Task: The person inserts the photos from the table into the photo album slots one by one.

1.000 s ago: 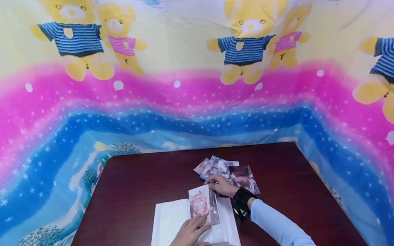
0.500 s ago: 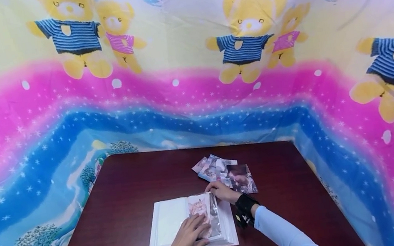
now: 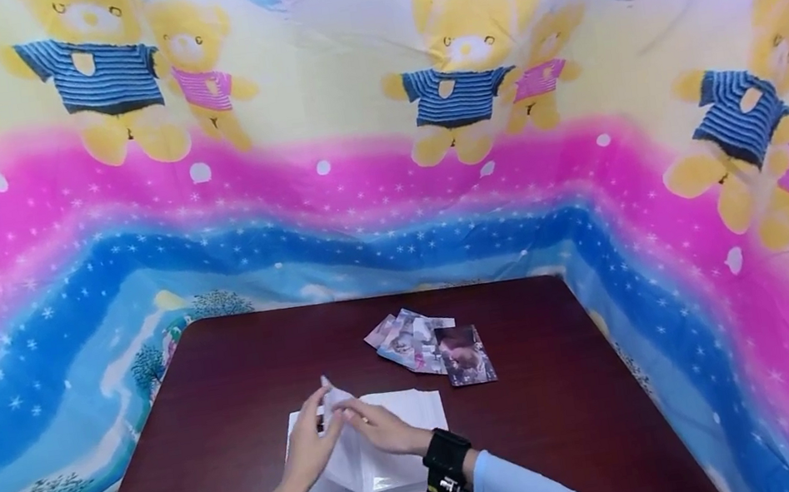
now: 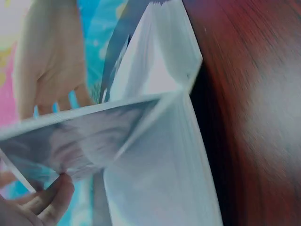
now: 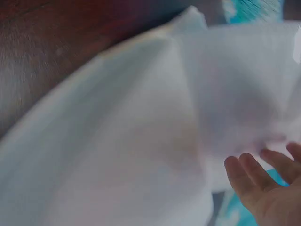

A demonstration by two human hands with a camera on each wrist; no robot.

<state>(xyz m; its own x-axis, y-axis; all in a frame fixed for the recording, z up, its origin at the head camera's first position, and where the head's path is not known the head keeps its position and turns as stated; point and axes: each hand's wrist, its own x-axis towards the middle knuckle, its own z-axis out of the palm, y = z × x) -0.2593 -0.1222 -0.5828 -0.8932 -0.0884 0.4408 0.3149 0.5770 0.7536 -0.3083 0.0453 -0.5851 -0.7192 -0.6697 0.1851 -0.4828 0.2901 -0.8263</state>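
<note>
A white photo album [image 3: 405,404] lies spread on the dark table, one page [image 3: 336,401] raised upright from the middle. My left hand [image 3: 309,445] pinches this page near its outer edge, thumb and fingers on opposite sides. In the left wrist view, the clear sleeve of the page shows a photo [image 4: 84,136] in dark and pinkish tones. My right hand [image 3: 387,429] is on the other side of the page, its fingers [image 5: 256,172] extended and loosely spread right by the sheet. The page's whitish back fills much of the right wrist view.
Beyond the album lies an overlapping pile of loose photos [image 3: 408,341], with a darker photo [image 3: 465,355] at its right side. The brown table [image 3: 551,392] has a patterned bear curtain [image 3: 358,201] behind it and along its sides.
The photo slid down into the sleeve under my right hand. Since then the page has been lifted toward the left; my left hand has shifted to its edge and my right hand has moved left.
</note>
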